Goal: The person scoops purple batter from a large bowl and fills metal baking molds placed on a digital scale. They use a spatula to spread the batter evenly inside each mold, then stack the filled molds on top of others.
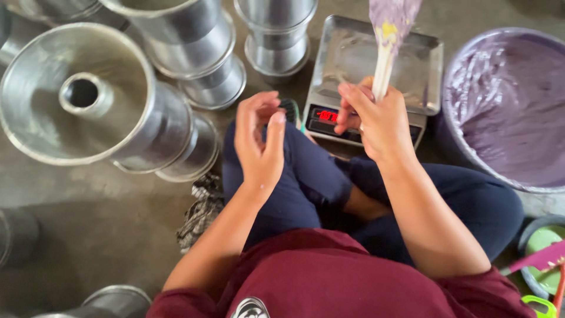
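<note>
Right hand (376, 121), wooden spatula (388, 41), purple-battered blade

The spatula (385, 41) has a pale cream handle and a blade smeared purple with a yellow spot. The bucket (465, 82) holds lilac batter (512, 112). The scale (371, 76) is silver-grey with red glowing digits. The tube pans (88, 94) are shiny silver. The trousers (306, 176) are navy, the shirt (329, 277) maroon, the floor (106, 224) dull grey
</note>
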